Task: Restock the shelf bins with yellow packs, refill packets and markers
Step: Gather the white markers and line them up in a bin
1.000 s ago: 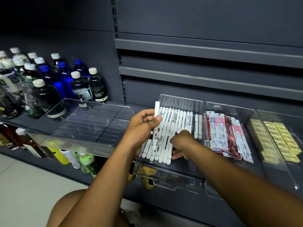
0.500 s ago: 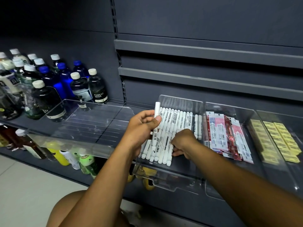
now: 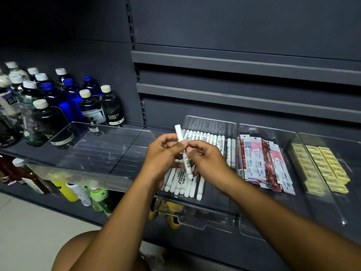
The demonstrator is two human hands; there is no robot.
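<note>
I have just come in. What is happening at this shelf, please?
A person is restocking clear bins on a dark shelf. The left hand and the right hand both hold one white marker, slightly tilted, over the marker bin, where many markers already lie in rows. The refill packets lie in the next bin to the right, and the yellow packs in the one beyond.

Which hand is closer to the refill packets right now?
Right. The right hand is just left of the packets; the left hand is farther left. Both hold one marker.
</note>
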